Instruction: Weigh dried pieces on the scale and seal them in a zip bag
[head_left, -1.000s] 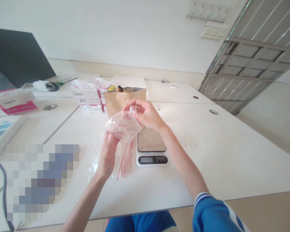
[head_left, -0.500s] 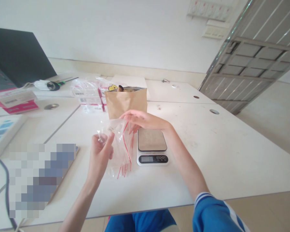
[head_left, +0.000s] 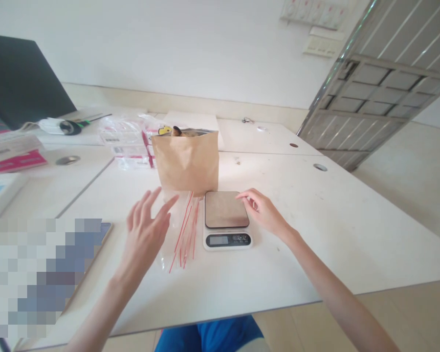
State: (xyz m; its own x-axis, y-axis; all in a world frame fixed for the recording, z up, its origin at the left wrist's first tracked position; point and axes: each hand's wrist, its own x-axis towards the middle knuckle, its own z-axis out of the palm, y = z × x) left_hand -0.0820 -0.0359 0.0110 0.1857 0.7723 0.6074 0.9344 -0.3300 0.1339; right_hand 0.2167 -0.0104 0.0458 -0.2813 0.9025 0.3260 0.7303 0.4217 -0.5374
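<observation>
My left hand point(head_left: 146, 232), fingers spread, hovers over the zip bags point(head_left: 181, 230); right hand point(head_left: 264, 212), fingers loose and empty, at the kitchen scale's point(head_left: 226, 220) three o'clock. A careless sweep could push the slippery bags off the table point(head_left: 315, 234).

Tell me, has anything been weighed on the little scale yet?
Not that shows. The scale has a bare plate. The brown paper bag stands open behind it. The clear zip bags lie flat beside the scale. Left hand hovers open over them; right hand is open at the scale's edge. Filling, weighing and sealing look undone.
</observation>
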